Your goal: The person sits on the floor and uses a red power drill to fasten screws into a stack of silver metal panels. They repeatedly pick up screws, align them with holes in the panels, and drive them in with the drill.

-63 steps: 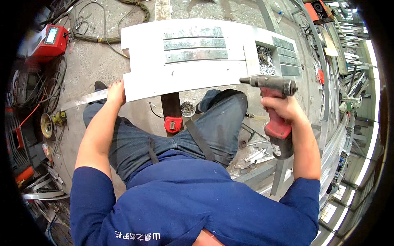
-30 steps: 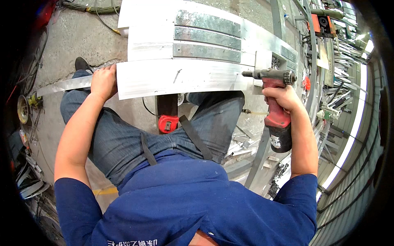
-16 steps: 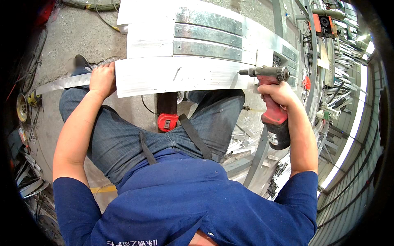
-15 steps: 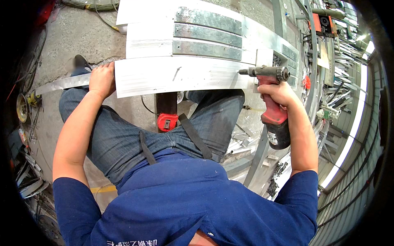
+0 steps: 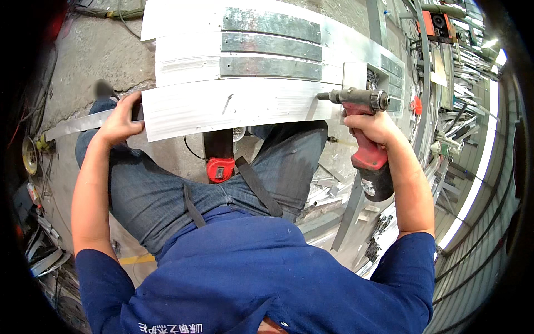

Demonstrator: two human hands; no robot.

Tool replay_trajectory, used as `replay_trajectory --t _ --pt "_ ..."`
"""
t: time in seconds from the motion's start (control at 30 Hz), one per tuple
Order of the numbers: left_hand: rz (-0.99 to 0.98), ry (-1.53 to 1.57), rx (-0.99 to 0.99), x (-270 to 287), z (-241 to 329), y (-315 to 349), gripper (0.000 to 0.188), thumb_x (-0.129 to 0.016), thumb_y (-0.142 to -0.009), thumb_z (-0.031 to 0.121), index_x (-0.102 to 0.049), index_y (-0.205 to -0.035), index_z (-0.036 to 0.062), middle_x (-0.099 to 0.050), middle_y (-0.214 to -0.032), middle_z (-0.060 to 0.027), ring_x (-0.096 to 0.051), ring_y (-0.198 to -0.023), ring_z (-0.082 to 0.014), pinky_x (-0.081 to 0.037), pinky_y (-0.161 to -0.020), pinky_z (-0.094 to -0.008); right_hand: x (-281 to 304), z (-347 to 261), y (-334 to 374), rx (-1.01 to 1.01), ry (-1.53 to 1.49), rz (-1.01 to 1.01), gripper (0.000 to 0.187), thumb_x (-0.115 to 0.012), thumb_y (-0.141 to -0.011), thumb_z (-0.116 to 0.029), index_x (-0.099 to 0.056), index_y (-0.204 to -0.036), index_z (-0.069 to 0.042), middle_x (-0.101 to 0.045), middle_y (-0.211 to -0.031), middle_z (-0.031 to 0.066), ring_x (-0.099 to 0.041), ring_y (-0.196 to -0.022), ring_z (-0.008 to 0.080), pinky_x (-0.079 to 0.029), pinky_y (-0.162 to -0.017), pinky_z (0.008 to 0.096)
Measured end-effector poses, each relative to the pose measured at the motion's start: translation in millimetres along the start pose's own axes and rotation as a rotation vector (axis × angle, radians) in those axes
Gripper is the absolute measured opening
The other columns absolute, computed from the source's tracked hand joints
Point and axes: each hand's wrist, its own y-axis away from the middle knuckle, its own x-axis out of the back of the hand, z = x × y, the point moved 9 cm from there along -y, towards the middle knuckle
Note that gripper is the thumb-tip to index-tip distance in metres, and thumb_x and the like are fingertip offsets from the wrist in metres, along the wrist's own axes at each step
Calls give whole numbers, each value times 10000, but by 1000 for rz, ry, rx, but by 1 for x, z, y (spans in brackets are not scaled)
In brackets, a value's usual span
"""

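- White panel (image 5: 261, 106) lies lengthwise between your two hands, above your thighs; its near end stops at your left fingers and its far end runs under your tool.
- Your left hand (image 5: 118, 122) is spread at that end, thumb well apart from the fingers; whether the fingertips press on the edge, you cannot tell from here.
- Your right hand (image 5: 371, 127) is wrapped around the grip of the red-and-black power tool (image 5: 368, 156); its nose (image 5: 322, 96) points left, toward your other hand, at the panel's surface. Actual contact is unclear.
- Between your hands, nearer the left, a thin dark pin (image 5: 228, 101) shows on the panel; loose or seated, it is too small to tell.
- As for progress, the work seems midway: the tool is at one spot near the right hand, while the pin has no tool on it and looks undone. No finished fastening can be made out.
- Beyond both hands, three grey plates (image 5: 271, 46) lie side by side, apart from the tool.
- Metal bits (image 5: 374, 75) sit just past your right hand; a grey strip (image 5: 80, 124) extends outward from your left.
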Motion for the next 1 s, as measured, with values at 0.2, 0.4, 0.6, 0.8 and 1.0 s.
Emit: replay_trajectory --t 0.2,0.4,0.6,0.8,1.0 --pt "103 892 136 -13 -5 6 825 -776 -818 480 -511 -1424 -13 -630 -1309 -170 -574 -1248 -284 -441 -1073 -396 1 10 0 -61 -38 33 384 -725 -786 -19 -662 -1164 -16 -641 -844 35 -615 -687 139 -524 -601 325" --pt "99 481 91 -15 53 0 798 -799 -798 520 -563 -1301 -53 -666 -1204 -201 -634 -1139 -277 -495 -995 -394 -4 3 1 -26 -40 20 268 -726 -805 -40 -679 -1066 -3 -661 -844 59 -628 -690 155 -532 -620 331" --pt "83 495 107 -14 58 0 768 -801 -796 514 -579 -1271 -48 -682 -1142 -185 -643 -1111 -266 -501 -975 -383 0 0 1 6 -16 48 293 -731 -795 -33 -677 -1080 6 -668 -856 65 -632 -684 158 -535 -610 331" --pt "132 390 55 -18 35 -3 743 -807 -798 503 -596 -1255 -43 -700 -1106 -185 -671 -1064 -260 -518 -950 -375 1 -3 11 14 -68 80 237 -746 -784 -36 -687 -1012 -13 -663 -839 53 -635 -705 170 -532 -631 340" --pt "124 459 69 -17 43 0 740 -803 -808 497 -595 -1258 -52 -708 -1091 -195 -683 -1042 -274 -522 -945 -373 20 7 29 -47 -79 133 213 -758 -769 -33 -691 -970 -7 -667 -849 48 -637 -723 170 -537 -659 343"
